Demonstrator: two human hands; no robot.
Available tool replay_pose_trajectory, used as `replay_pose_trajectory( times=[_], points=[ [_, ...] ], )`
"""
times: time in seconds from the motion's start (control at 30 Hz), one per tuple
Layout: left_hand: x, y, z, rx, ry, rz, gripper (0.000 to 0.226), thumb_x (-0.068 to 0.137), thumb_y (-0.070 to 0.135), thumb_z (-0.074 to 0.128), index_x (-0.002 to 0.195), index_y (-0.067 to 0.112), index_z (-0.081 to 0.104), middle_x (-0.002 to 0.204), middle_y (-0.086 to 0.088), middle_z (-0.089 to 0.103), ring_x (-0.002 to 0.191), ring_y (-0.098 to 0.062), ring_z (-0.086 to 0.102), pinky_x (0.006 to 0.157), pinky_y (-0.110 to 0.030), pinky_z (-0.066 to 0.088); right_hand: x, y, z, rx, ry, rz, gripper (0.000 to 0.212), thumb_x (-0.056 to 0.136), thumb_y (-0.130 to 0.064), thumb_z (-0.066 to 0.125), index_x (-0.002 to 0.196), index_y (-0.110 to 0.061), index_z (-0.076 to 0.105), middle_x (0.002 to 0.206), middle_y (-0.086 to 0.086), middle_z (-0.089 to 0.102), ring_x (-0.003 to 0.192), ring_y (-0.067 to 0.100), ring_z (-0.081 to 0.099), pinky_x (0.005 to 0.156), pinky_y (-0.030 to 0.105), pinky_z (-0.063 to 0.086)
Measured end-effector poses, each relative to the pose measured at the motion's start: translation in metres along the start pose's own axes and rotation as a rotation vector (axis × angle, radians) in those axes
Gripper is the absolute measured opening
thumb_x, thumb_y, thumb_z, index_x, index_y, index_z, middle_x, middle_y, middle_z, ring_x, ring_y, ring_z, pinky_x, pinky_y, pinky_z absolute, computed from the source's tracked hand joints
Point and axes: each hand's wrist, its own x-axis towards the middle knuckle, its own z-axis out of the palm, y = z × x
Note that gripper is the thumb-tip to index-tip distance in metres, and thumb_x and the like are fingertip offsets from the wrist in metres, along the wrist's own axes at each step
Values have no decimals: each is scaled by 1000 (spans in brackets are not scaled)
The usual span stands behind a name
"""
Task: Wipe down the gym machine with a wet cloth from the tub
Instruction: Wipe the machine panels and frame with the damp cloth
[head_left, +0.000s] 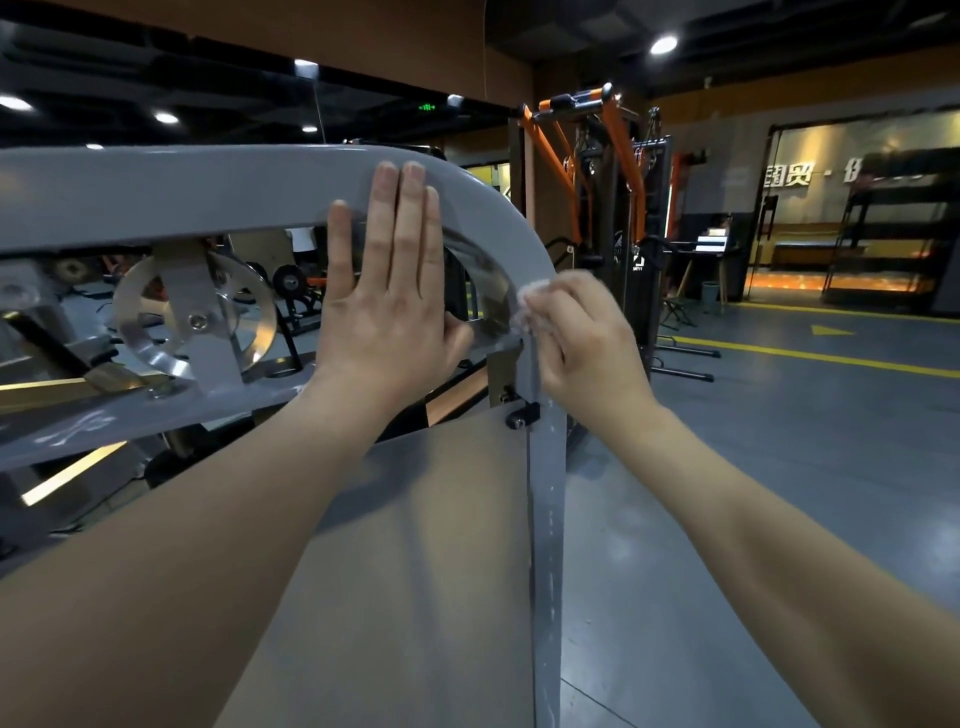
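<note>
The gym machine's grey steel frame (156, 187) runs across the upper left and bends down into an upright post (545, 493). My left hand (389, 280) lies flat with straight fingers against the bend of the frame. My right hand (576, 338) grips a small white cloth (530, 301), bunched in its fingers and held against the post just below the bend. Most of the cloth is hidden inside the hand. The tub is not in view.
A shiny pulley wheel (195, 317) sits under the top bar at left. A grey shroud panel (415, 571) fills the space below my arms. An orange and black cable station (618, 208) stands behind, with grey floor and yellow lines at right.
</note>
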Motion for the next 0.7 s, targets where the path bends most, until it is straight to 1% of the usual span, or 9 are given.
replay_pose_trajectory(
  times=[0.07,0.17,0.23,0.3,0.37,0.47,0.5,0.6,0.7],
  points=[
    [0,0,-1,-8,-5,-7,103,93,60,30,155,-7,-17,167,-24,-14,156,-40,-10,118,-55,-21,13,-1,1,14,44,13,20,90,5,63,109,1,68,110,14,62,102,20,57,93,24,49],
    [0,0,0,-9,-18,-3,106,92,60,37,155,-7,-18,167,-24,-14,156,-40,-11,119,-56,-18,-20,5,7,-11,6,15,21,92,4,60,112,2,67,113,15,61,104,25,59,94,32,52],
    [0,-1,1,-10,-20,4,109,92,60,41,155,-7,-17,167,-25,-14,156,-41,-11,120,-57,-15,-54,7,8,-34,-42,16,20,92,6,57,109,2,68,111,14,62,100,28,60,87,39,54],
    [0,-1,3,3,-6,6,110,92,61,43,155,-7,-16,167,-25,-13,156,-41,-10,120,-58,-14,-54,8,6,-27,-69,11,18,92,6,55,104,3,69,107,14,61,95,29,60,82,41,54],
    [1,-1,0,1,-10,6,110,92,63,39,155,-7,-16,167,-25,-14,156,-41,-10,120,-58,-15,-24,4,5,-13,-33,28,16,92,4,57,103,1,68,106,13,61,97,24,59,86,34,54],
    [0,-1,1,2,-11,1,105,93,63,31,155,-7,-17,167,-25,-14,156,-40,-10,120,-58,-14,17,0,2,7,69,46,20,92,2,61,111,0,68,111,12,61,103,16,55,93,20,47],
    [0,-1,1,-1,-13,2,105,93,63,31,155,-7,-17,167,-25,-14,156,-40,-10,120,-58,-13,15,1,4,12,71,41,21,92,2,61,112,0,68,112,13,61,104,17,56,94,22,47],
    [1,-1,2,-3,-14,6,109,92,62,40,156,-7,-15,167,-24,-13,156,-40,-9,121,-58,-12,-37,4,10,-7,6,43,17,92,6,60,107,2,68,111,14,61,103,25,59,90,37,53],
    [0,-2,4,8,-5,4,110,92,60,44,156,-6,-14,167,-25,-13,156,-40,-9,121,-58,-13,-69,4,8,-3,-69,24,16,92,6,56,101,3,69,105,14,61,95,27,60,82,41,54]
  ],
)
